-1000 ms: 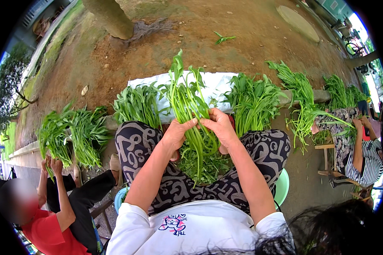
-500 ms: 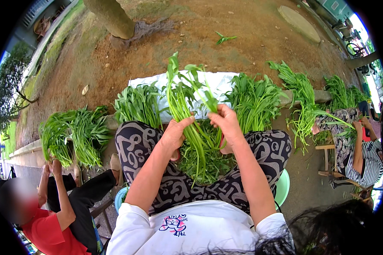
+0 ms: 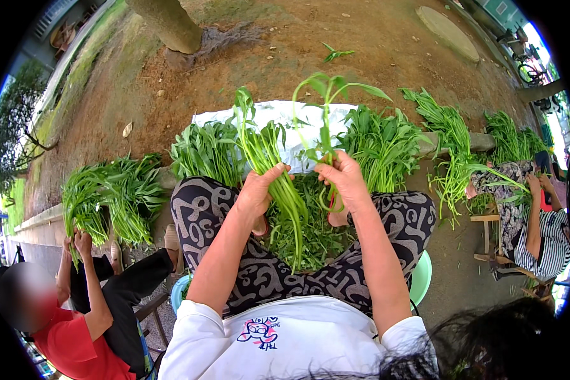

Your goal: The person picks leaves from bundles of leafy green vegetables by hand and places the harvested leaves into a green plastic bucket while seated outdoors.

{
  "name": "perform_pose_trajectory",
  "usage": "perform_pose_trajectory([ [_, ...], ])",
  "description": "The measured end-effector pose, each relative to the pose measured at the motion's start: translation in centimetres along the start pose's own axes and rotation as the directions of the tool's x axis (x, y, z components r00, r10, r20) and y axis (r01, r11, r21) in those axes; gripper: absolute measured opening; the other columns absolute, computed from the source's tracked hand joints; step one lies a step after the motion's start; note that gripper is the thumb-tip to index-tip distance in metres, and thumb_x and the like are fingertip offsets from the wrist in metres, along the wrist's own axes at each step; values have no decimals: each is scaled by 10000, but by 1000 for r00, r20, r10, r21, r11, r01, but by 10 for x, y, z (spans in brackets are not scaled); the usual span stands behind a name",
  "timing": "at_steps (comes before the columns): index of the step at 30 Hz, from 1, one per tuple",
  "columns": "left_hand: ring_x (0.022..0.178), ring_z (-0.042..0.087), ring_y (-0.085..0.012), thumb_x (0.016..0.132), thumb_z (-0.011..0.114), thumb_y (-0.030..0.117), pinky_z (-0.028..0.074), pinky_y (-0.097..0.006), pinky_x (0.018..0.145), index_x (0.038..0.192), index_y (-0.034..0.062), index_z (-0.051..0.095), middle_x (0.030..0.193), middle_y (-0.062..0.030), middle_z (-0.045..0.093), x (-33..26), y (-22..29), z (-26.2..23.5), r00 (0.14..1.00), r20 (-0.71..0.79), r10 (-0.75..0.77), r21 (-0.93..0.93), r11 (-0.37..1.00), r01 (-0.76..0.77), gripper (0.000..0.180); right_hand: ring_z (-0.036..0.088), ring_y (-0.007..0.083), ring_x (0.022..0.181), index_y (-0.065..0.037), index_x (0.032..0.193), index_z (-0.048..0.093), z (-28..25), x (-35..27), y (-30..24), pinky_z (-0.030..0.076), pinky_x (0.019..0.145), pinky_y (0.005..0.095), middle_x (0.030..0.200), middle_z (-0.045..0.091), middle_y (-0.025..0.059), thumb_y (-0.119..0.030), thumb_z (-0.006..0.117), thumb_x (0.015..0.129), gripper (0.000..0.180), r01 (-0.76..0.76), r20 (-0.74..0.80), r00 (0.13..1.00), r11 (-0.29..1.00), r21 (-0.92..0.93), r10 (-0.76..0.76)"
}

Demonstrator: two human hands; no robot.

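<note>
My left hand [image 3: 257,191] is closed round a bundle of water spinach stalks [image 3: 289,212], whose leafy tops point up and whose stem ends hang between my knees. To its right, my right hand [image 3: 344,180] pinches a separate water spinach stalk [image 3: 326,130]. This stalk stands upright, its leaves arching over to both sides, and its lower stem loops below my fingers. Under both hands lies a loose heap of cut greens [image 3: 313,237] on the ground between my feet. Leafy piles flank my hands: a left pile [image 3: 209,152] and a right pile [image 3: 386,152].
A white sheet [image 3: 275,114] lies beyond my hands, along a low kerb [image 3: 468,143]. Pale green basins [image 3: 421,278] stand by my hips. Co-workers sit on both sides: one in a red top [image 3: 76,342], another in stripes [image 3: 544,244], each handling greens. A tree trunk [image 3: 168,25] rises ahead.
The stalk in my right hand has come away from the bundle and now stands upright to the right of it. My left hand has shifted slightly left with its bundle.
</note>
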State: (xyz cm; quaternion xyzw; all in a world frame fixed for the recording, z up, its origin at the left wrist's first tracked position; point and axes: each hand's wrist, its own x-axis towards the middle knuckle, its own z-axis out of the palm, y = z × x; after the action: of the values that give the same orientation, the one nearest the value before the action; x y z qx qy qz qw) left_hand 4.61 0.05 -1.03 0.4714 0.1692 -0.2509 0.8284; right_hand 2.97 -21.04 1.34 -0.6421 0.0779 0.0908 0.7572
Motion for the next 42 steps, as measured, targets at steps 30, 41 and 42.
perform_pose_trajectory([
  [30,898,630,-211,850,678,75,534,-350,812,1115,3,564,1023,-94,641,-2,0,1,994,83,65,-48,997,-61,297,541,100,815,45,1122,570,26,-6,31,454,734,258,934,610,32,-141,597,913,281,20,217,975,967,-252,37],
  [41,907,616,-213,877,647,85,527,-363,804,1225,36,503,1084,-113,616,1,-4,0,999,7,46,24,999,-46,380,515,103,673,-2,1062,560,2,4,17,439,616,254,786,565,10,-164,571,901,229,74,-70,994,992,-107,-82],
  [42,913,614,-215,885,641,100,526,-369,803,1227,32,500,1089,-114,612,1,-3,0,999,20,36,18,999,-36,375,516,102,674,0,1065,561,3,3,19,438,615,254,790,569,13,-161,570,900,230,65,-44,996,986,-154,-73],
])
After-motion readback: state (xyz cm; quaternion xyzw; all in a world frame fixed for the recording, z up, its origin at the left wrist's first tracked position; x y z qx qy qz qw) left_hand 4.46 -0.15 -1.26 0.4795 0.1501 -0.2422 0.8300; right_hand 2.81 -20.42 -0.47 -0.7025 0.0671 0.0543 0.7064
